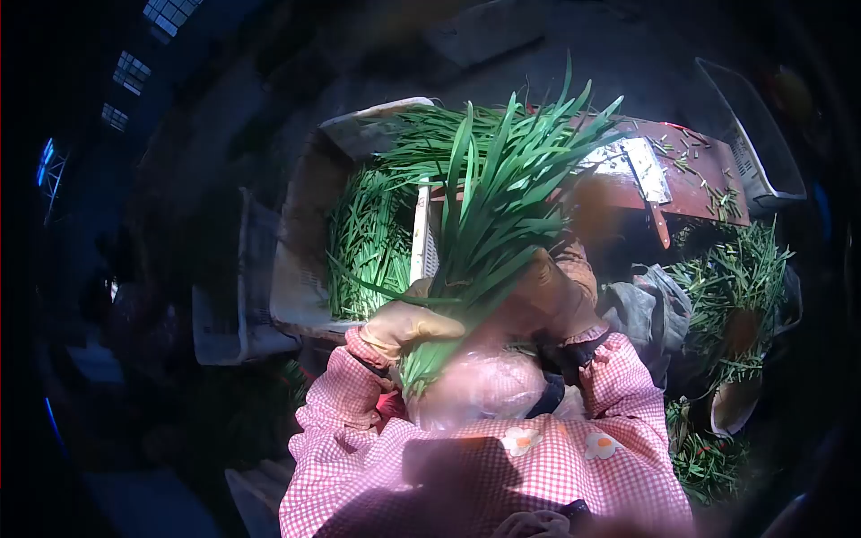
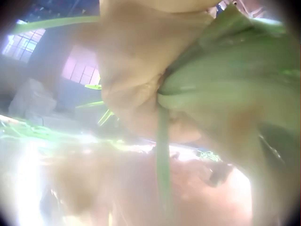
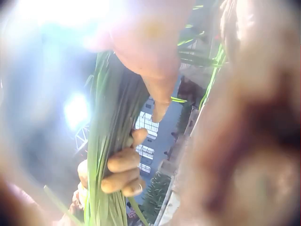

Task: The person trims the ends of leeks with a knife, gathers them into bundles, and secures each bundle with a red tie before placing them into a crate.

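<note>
One leafy bunch [image 1: 507, 193] fans out beyond the left hand [image 1: 408, 330], whose grip clasps its stalks.

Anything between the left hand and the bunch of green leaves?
Nothing visible. The left hand is directly on the bunch of green leaves; the right wrist view shows its fingers curled round the stems.

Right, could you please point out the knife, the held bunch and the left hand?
Knife [image 1: 660, 226], head view: its handle.
Bunch [image 1: 502, 197], head view: its leaves.
Left hand [image 1: 408, 330], head view: its middle.
</note>
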`<action>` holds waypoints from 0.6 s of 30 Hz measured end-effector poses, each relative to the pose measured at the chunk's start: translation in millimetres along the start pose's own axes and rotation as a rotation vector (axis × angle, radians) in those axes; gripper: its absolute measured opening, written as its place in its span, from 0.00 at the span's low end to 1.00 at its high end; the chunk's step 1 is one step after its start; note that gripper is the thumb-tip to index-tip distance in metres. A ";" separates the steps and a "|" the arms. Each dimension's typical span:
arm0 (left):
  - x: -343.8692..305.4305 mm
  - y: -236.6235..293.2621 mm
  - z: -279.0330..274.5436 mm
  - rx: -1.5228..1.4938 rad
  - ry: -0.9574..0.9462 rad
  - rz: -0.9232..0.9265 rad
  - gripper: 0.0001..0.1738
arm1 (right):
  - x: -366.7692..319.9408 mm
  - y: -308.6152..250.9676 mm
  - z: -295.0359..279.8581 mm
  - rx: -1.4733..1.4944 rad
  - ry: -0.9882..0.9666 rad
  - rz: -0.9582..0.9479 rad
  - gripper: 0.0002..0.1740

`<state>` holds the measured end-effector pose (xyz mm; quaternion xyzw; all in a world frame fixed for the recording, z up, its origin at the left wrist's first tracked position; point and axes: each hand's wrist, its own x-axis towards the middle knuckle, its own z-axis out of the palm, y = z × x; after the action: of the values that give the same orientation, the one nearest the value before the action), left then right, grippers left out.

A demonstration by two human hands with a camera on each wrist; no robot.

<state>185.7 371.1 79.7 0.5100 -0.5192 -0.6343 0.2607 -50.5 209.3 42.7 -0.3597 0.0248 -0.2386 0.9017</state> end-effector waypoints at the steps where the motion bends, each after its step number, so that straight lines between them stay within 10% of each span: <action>1: -2.0 11.4 8.6 -0.137 0.027 -0.108 0.23 | 8.8 4.6 1.4 0.098 0.023 -0.011 0.42; 3: -6.1 34.7 26.1 -0.426 0.128 -0.311 0.26 | 21.3 -9.4 40.2 0.256 0.089 0.002 0.37; 9: 1.3 92.0 31.4 -0.458 0.284 -0.108 0.39 | 24.9 -26.5 72.4 0.342 0.292 0.249 0.25; 13: 29.6 75.4 15.7 -0.316 0.268 0.008 0.37 | 16.6 -22.5 61.9 -0.550 0.101 -0.049 0.22; 18: 49.6 76.3 10.7 -0.055 0.275 0.382 0.31 | 27.2 -39.7 81.3 -0.638 0.282 -0.098 0.25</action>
<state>143.6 307.9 130.9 0.4768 -0.5482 -0.5121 0.4581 -25.2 224.1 132.5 -0.5874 0.2051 -0.3091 0.7192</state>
